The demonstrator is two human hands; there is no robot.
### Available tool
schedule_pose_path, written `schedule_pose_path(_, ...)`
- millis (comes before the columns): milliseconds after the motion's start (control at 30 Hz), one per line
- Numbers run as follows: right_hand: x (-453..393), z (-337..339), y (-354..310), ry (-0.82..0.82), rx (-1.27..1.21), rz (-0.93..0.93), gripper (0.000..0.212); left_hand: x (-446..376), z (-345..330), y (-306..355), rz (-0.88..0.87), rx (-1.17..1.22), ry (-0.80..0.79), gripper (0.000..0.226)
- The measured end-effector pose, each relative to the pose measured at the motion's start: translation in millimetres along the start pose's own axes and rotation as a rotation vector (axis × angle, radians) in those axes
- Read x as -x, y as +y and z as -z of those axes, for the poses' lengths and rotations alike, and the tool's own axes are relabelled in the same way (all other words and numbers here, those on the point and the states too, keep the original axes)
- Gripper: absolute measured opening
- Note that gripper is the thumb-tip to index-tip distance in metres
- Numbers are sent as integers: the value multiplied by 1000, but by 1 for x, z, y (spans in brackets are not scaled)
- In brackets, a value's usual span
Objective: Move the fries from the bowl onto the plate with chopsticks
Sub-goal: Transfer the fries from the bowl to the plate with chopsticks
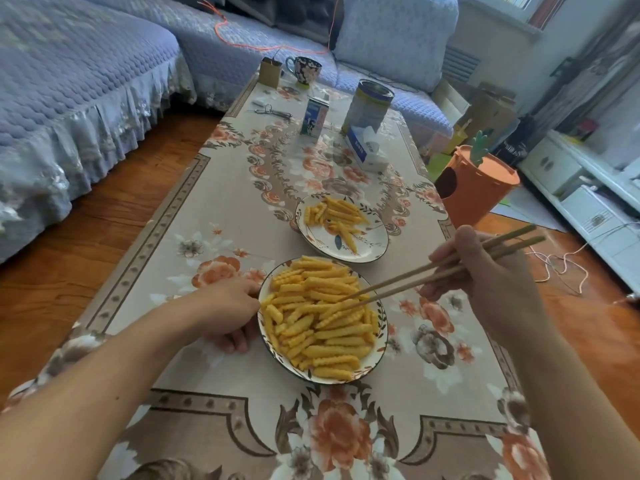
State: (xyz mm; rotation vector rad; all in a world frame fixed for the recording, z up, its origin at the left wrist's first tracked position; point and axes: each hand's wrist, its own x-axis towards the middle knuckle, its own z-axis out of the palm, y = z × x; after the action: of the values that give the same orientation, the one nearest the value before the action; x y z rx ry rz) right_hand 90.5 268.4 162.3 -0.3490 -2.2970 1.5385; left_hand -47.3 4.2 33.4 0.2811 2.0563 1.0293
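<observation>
A white patterned bowl (pixel 380 336) heaped with crinkle-cut fries (pixel 322 320) stands near me on the flowered table. Beyond it lies a white plate (pixel 374 249) with a smaller heap of fries (pixel 334 213). My right hand (pixel 485 271) grips a pair of wooden chopsticks (pixel 433 273); their tips reach down into the fries in the middle of the bowl. My left hand (pixel 228 311) holds the bowl's left rim, fingers curled against its side.
Farther along the table stand a tissue box (pixel 365 147), a tall tin (pixel 369 105), a small carton (pixel 313 117), a mug (pixel 304 71) and a brown box (pixel 270 72). An orange carrot-shaped bin (pixel 474 187) stands at the table's right edge. Sofas lie left and behind.
</observation>
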Motion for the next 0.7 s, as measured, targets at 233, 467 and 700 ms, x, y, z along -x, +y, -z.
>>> schedule_pose_path(233,-1,-5,-3,23,22,24,42,0,0,1,-14,3,-24,20)
schedule_pose_path(467,-58,-1,20,294,-31,-31,36,-4,1,1,2,-4,-29,20)
schedule_pose_path(700,-99,-38,60,315,76,-27,29,1,4,5,-10,5,-44,22)
